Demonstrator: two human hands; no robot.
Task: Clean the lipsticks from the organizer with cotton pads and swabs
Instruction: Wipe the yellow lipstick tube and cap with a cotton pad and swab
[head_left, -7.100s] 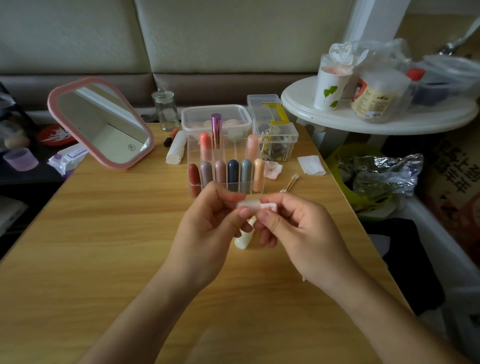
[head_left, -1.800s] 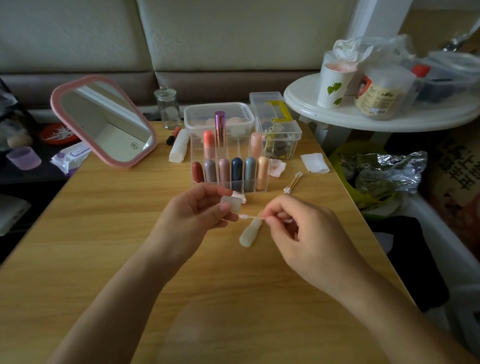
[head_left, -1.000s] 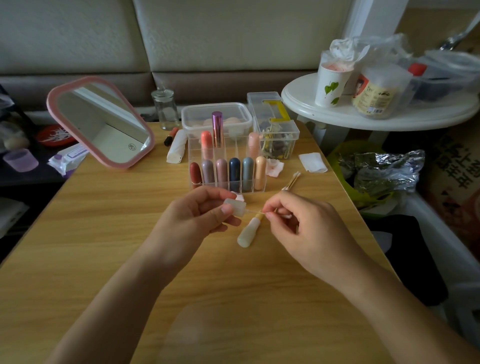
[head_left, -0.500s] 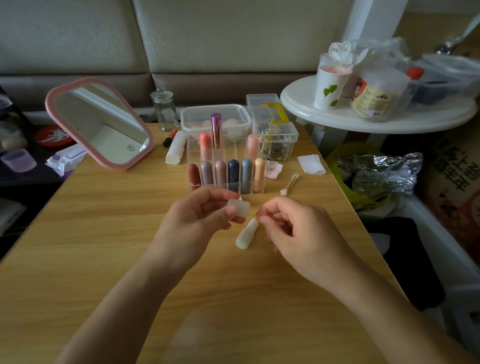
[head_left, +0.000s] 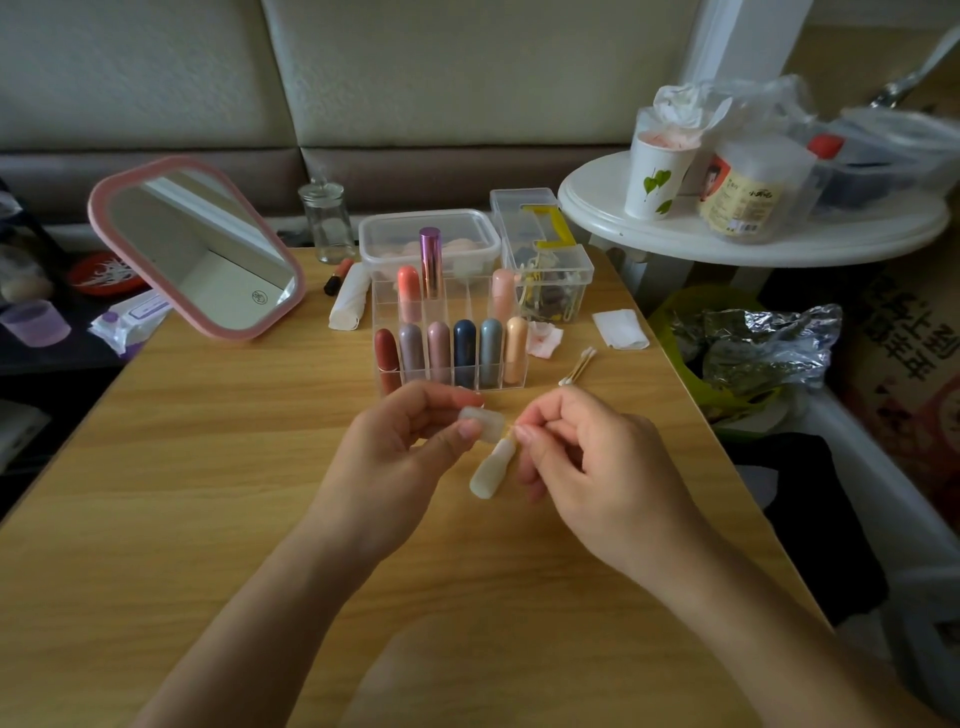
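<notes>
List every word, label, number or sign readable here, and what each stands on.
Nothing can be quoted with confidence.
jar: yellow label with print and a barcode, too blurred.
mirror: small round logo, too small.
wipes pack: purple label, blurred.
brown panel: large characters lying sideways, illegible.
paper cup: green leaves only, no words.

I log: left hand (head_left: 395, 460) pinches a translucent cap (head_left: 484, 423); right hand (head_left: 592, 467) pinches a swab (head_left: 511, 429) just beside it. Cream lipstick tube (head_left: 490, 472) lies on surface (head_left: 208, 467) beneath, organizer (head_left: 470, 301) just beyond.
</notes>
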